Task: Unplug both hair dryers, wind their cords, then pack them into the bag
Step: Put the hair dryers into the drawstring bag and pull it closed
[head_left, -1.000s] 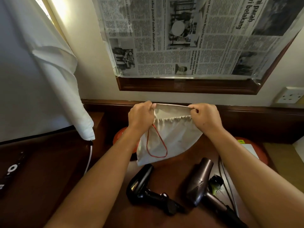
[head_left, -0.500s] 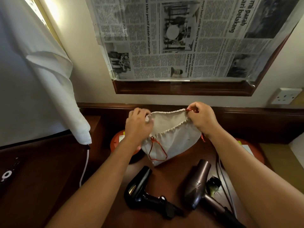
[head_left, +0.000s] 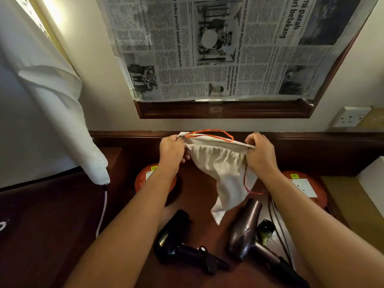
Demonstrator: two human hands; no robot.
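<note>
Now the left hand [head_left: 171,151] and right hand [head_left: 260,155] each pinch the bag [head_left: 220,163] rim; best stretch the gathered mouth fully wide before lifting the black dryer [head_left: 176,242].

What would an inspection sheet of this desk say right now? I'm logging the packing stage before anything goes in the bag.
Surface: dark wooden desk, mostly bare at left.
Job's things: cloth drawstring bag held up above the desk; black hair dryer and bronze hair dryer lie on the desk, not packed.
Clutter: two orange round objects with labels; a remote at far left.
Grippers: left hand and right hand pinch the bag's rim, stretching it.
Cables: red drawstring; white cable hanging at left.
Surroundings: newspaper over a framed panel, wall socket, white curtain.
</note>
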